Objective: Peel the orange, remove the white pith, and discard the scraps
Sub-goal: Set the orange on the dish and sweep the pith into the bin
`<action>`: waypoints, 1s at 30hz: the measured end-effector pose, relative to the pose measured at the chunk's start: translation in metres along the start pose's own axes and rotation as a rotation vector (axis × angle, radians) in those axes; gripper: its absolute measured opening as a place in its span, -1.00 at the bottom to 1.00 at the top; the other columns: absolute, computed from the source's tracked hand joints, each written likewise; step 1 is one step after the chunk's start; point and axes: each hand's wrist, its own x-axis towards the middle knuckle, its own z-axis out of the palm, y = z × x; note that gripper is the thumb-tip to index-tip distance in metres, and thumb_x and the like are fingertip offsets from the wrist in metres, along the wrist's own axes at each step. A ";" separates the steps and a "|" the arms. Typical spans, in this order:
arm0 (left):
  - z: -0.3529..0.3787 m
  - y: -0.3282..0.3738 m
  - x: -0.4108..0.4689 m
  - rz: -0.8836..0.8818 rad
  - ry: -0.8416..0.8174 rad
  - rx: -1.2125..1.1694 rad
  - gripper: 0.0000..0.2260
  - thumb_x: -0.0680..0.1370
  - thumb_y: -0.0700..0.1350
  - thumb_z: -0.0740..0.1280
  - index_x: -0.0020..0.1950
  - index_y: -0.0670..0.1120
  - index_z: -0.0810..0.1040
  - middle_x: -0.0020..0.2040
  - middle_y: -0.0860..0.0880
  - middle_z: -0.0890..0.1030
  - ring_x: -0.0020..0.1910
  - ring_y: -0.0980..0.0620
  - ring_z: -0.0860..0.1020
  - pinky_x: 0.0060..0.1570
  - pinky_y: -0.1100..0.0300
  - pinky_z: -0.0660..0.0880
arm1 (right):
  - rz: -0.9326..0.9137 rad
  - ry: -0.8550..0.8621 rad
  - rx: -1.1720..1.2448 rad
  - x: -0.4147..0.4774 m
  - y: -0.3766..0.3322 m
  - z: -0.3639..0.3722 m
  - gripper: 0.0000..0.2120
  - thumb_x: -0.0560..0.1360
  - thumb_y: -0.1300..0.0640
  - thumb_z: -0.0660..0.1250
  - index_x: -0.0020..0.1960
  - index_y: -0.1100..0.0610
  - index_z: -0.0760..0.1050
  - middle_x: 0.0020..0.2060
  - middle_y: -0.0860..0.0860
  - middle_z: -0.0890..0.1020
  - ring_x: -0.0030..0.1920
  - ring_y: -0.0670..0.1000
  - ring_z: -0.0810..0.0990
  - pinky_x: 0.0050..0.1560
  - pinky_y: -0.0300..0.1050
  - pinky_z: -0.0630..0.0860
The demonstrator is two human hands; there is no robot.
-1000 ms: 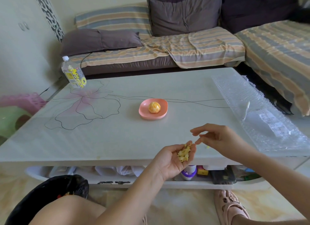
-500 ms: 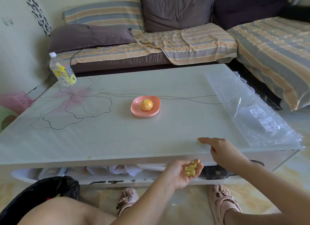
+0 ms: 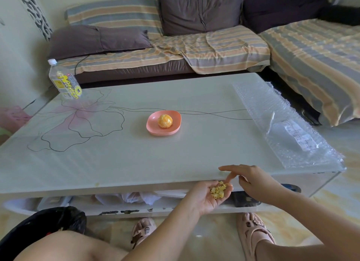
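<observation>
Cupping scraps (image 3: 219,190), your left hand (image 3: 202,201) is curling round them; right hand (image 3: 253,181), loose and empty, is brushing the table (image 3: 136,163) edge. Hug the lip closely.

A: Illumination status?
B: Bright, diffuse daylight; shadows are soft. The plate (image 3: 152,125) casts a faint shadow on the table (image 3: 116,163).
A: Glare?
B: Pale sheen across the table top; glints on the bubble wrap (image 3: 272,105) (small, scattered highlights).
A: Distortion?
B: Wide-angle bowing at the edges; the sofa (image 3: 214,46) curves. Centre focus is sharp; corners are slightly soft.
</observation>
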 end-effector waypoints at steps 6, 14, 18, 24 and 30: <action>-0.001 0.000 0.006 -0.009 -0.004 -0.038 -0.70 0.61 -0.32 0.12 -0.12 -0.45 0.59 -0.06 -0.36 0.61 -0.26 -0.23 0.67 -0.22 0.02 0.63 | 0.016 0.113 0.012 0.005 0.005 0.000 -0.46 0.48 0.43 0.05 0.29 -0.04 0.41 0.13 -0.19 0.51 0.15 -0.19 0.45 0.18 -0.36 0.32; -0.001 0.002 0.003 -0.030 -0.016 -0.048 -0.70 0.61 -0.32 0.12 -0.12 -0.46 0.58 -0.11 -0.35 0.62 -0.26 -0.23 0.66 -0.21 0.00 0.63 | -0.002 -0.031 -0.112 -0.003 0.005 0.004 -0.52 0.47 0.40 0.04 0.22 -0.03 0.44 0.21 -0.18 0.49 0.16 -0.12 0.49 0.06 -0.35 0.39; 0.002 0.001 -0.001 -0.026 -0.011 -0.057 -0.83 0.60 -0.34 0.12 0.02 -0.42 0.46 -0.13 -0.36 0.60 -0.20 -0.23 0.62 -0.20 -0.02 0.63 | -0.046 -0.048 -0.079 -0.011 0.000 0.003 -0.54 0.45 0.40 0.05 0.12 -0.03 0.50 0.07 -0.16 0.59 0.03 -0.12 0.55 0.03 -0.19 0.49; 0.001 0.002 -0.009 -0.031 -0.054 -0.098 -0.80 0.59 -0.35 0.13 0.15 -0.42 0.42 -0.07 -0.36 0.59 -0.23 -0.23 0.65 -0.22 -0.01 0.65 | -0.100 0.018 -0.086 -0.015 -0.012 -0.003 -0.75 0.56 0.23 0.20 0.11 -0.01 0.56 0.05 -0.12 0.63 0.05 -0.09 0.58 0.04 -0.21 0.49; 0.003 0.022 -0.031 -0.004 -0.057 -0.052 -0.81 0.58 -0.32 0.16 0.09 -0.39 0.49 -0.11 -0.31 0.62 -0.28 -0.19 0.66 -0.30 0.05 0.64 | -0.172 0.027 -0.060 -0.014 -0.029 -0.014 -0.70 0.55 0.25 0.21 0.17 -0.06 0.53 0.02 -0.23 0.61 0.00 -0.14 0.58 0.00 -0.20 0.51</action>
